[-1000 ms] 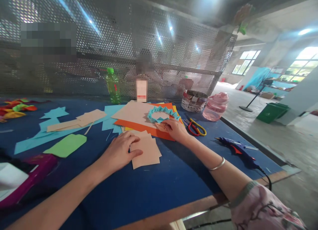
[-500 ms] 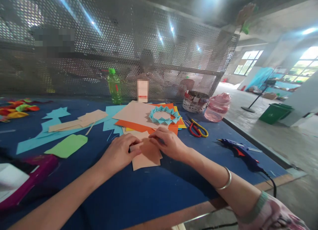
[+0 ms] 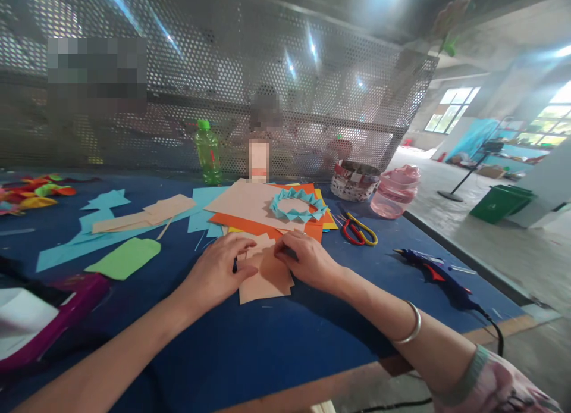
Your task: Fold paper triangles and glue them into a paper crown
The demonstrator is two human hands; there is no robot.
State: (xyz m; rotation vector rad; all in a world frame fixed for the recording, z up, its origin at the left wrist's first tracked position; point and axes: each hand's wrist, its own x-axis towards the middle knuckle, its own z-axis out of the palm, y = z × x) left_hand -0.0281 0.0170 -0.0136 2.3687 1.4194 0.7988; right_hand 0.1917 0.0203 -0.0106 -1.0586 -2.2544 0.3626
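Observation:
Several peach paper pieces (image 3: 267, 291) lie overlapping on the table before me. My left hand (image 3: 223, 264) rests at their left side, thumb and fingers apart, the thumb tip on the paper. At their upper right, my right hand (image 3: 307, 258) has its fingers curled together at the edge of a peach piece, seemingly pinching it; the fingertips are partly hidden. Just beyond the hands lies a stack of coloured sheets, with an orange sheet (image 3: 241, 224) and a large peach sheet (image 3: 243, 199). A ring of folded blue paper (image 3: 298, 206) sits on top.
Scissors (image 3: 359, 230) and a glue gun (image 3: 441, 276) lie to the right. Behind them stand a round basket (image 3: 354, 181) and a pink bottle (image 3: 395, 193). Leftward are a green paper piece (image 3: 125, 259), blue strips (image 3: 66, 253) and a magenta-edged object (image 3: 57, 318). A green bottle (image 3: 208, 154) stands at the back.
The view has shifted slightly, moving most things a little to the right. My left fingers have opened a bit from the thumb. The right hand stays at the paper.

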